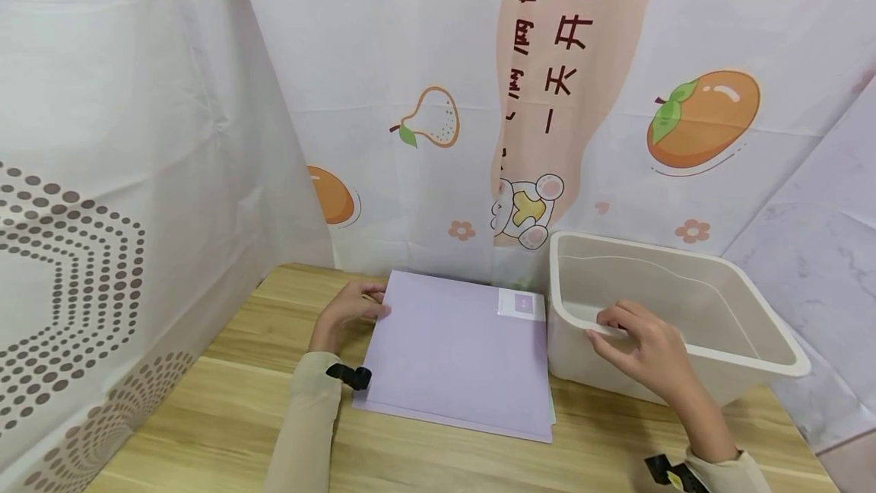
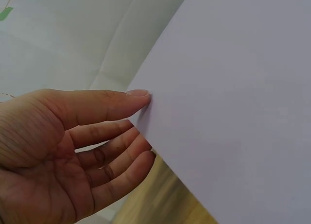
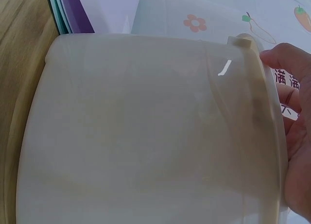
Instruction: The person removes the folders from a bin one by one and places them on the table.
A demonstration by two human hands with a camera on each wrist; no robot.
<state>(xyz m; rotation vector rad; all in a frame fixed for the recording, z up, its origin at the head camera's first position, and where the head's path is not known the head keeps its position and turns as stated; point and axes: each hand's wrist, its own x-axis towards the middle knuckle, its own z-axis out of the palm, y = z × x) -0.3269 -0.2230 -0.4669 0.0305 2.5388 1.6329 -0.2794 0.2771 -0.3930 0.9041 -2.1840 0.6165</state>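
A lilac folder (image 1: 458,356) lies on the wooden table, with a small label (image 1: 520,304) at its top right corner. My left hand (image 1: 352,303) pinches the folder's upper left edge. In the left wrist view, the thumb rests on the lilac sheet (image 2: 233,97) and the other fingers are partly behind it. Purple (image 3: 75,12) and teal (image 3: 60,15) layers show beneath the lilac one in the right wrist view. To the right stands an off-white plastic bin (image 1: 575,356). My right hand (image 1: 646,348) grips its near rim, thumb outside and fingers curled over inside.
Behind the table hangs a printed curtain (image 1: 411,189) with fruit drawings and writing. Another curtain (image 1: 171,135) with brown dots closes off the left side. Bare wood (image 1: 226,417) of the table shows left of the folder. The bin stands against the folder's right side.
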